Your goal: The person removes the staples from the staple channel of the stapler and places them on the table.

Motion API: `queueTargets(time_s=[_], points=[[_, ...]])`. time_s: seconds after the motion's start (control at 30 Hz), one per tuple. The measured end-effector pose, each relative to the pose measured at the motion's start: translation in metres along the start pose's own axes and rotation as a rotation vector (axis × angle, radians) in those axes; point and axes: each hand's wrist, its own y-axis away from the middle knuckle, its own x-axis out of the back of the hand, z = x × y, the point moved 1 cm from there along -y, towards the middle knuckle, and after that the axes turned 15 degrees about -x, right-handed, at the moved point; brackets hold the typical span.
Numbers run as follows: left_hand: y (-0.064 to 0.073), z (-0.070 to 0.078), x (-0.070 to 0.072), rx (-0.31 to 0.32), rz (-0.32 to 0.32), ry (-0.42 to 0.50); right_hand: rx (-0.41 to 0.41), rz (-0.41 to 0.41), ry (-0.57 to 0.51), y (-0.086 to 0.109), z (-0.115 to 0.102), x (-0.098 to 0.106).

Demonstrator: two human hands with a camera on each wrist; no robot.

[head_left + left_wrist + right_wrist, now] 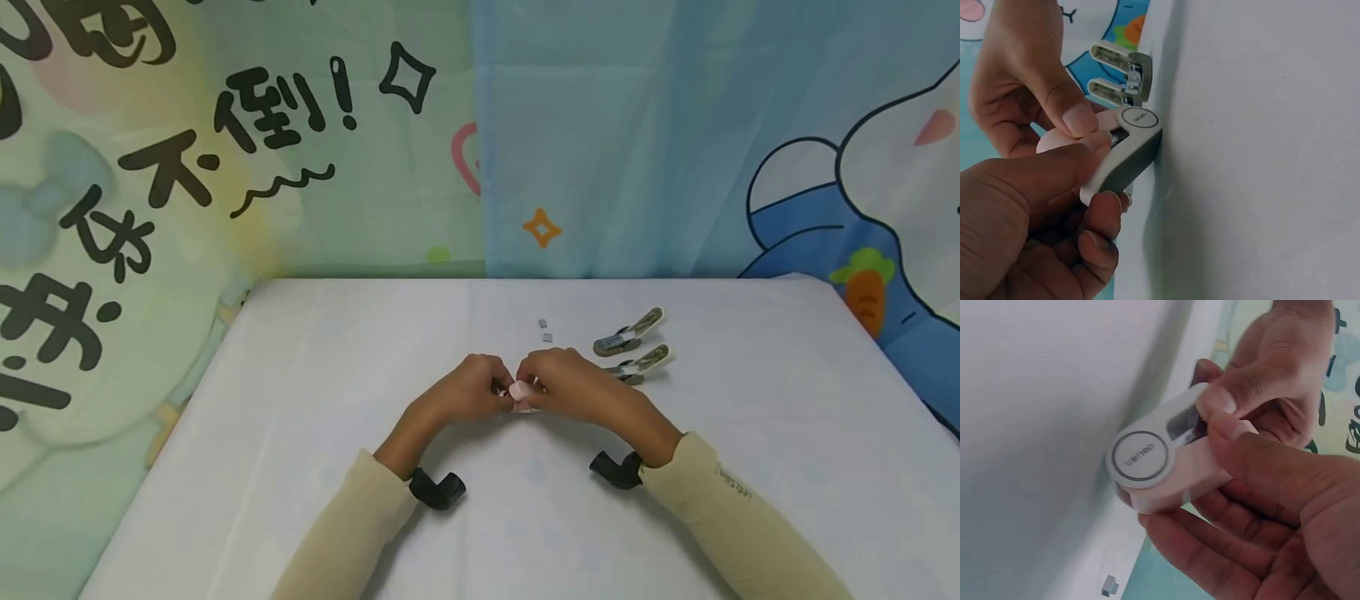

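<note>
Both hands hold a small pink-and-white stapler (1175, 469) at the middle of the table. A round printed disc marks one end, and a dark slot shows between its white and pink parts. My left hand (472, 390) pinches the white part, thumb on top and fingers curled below, plainest in the left wrist view. Around the pink part curl the thumb and fingers of my right hand (572, 385). In the head view the fingers hide most of the stapler.
Two pale staplers with grey ends, the far stapler (628, 333) and the near stapler (639, 365), lie beyond my right hand. Two small grey staple strips (545, 330) lie farther back on the white-covered table (337, 333). A printed curtain (600, 125) hangs behind.
</note>
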Motion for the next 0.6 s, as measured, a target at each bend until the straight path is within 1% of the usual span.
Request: queueTargets(time_s=[0.07,0.17,0.23,0.4,0.5,0.6], points=[[0.000,0.000,-0.002,0.002,0.018,0.003,0.000,0.004,0.008,0.000,0.002,-0.001],[-0.001,-0.001,-0.004,0.000,0.038,0.014,-0.016,-0.012,0.008,0.001,0.006,-0.002],[0.000,-0.002,-0.006,0.020,0.039,0.017,-0.022,-0.024,-0.011,0.001,0.010,-0.002],[0.005,-0.009,-0.009,0.069,0.028,0.011,-0.025,-0.057,-0.113,0.000,0.019,0.001],[0.009,-0.012,-0.008,0.070,0.027,0.017,0.000,-0.096,-0.174,0.000,0.023,0.002],[0.011,-0.014,-0.006,0.070,0.026,0.032,0.031,-0.139,-0.204,-0.001,0.025,0.005]])
